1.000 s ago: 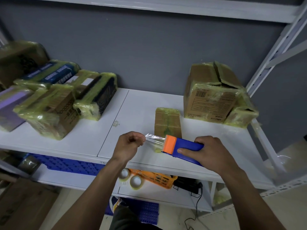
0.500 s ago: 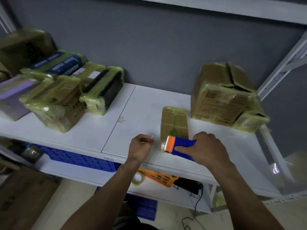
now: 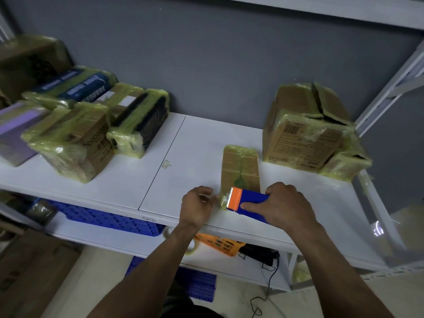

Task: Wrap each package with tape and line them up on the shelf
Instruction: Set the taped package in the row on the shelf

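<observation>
Tape end drawn out at the near end of the box (image 3: 241,166)

The box lies flat on the shelf (image 3: 195,145), its near end under the dispenser (image 3: 251,200). The right hand (image 3: 284,207) wraps its fingers round the dispenser. The left hand (image 3: 197,207), just left of the box, pinches the tape (image 3: 221,199) end with curled fingers. The box looks light, stiff and likely to slide, so pin it from above or grip its long sides. The tape is thin and clingy.

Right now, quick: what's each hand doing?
Left hand: pinching the clear tape end.
Right hand: gripping the blue tape dispenser.
</observation>
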### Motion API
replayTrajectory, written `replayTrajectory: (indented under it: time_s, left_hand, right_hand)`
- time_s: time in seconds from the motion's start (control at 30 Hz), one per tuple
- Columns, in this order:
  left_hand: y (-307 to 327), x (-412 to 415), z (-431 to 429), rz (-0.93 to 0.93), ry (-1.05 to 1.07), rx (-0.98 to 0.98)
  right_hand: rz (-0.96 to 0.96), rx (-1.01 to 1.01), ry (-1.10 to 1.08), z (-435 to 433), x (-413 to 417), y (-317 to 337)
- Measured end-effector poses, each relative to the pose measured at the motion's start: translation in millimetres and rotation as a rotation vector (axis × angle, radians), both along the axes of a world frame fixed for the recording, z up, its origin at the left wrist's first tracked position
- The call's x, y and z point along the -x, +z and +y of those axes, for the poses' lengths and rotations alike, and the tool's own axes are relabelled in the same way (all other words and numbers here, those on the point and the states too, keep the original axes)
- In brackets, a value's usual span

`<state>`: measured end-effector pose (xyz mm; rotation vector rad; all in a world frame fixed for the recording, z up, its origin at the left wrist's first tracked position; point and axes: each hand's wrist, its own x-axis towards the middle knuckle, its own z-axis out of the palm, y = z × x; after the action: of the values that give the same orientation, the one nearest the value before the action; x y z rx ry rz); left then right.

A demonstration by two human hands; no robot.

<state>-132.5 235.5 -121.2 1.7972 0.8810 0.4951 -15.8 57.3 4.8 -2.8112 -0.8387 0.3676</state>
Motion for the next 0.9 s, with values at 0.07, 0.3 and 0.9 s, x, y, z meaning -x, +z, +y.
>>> replayTrajectory:
  time_s: [0.07,0.3,0.9]
  left_hand:
    - [-4,4,-7,-0.114,-0.073,-0.034]
    - [-9,14,-12,-0.205,-0.264,0.074]
    - [13,3,12,-0.100,-0.394,-0.697]
  right_hand:
    - [-0.001,0.003,0.001,-1,0,-1]
    - [-0.016,-0.009,0.009,-5,-3,-1]
    - [0.006,-0.035,0.033,-20,-9,1]
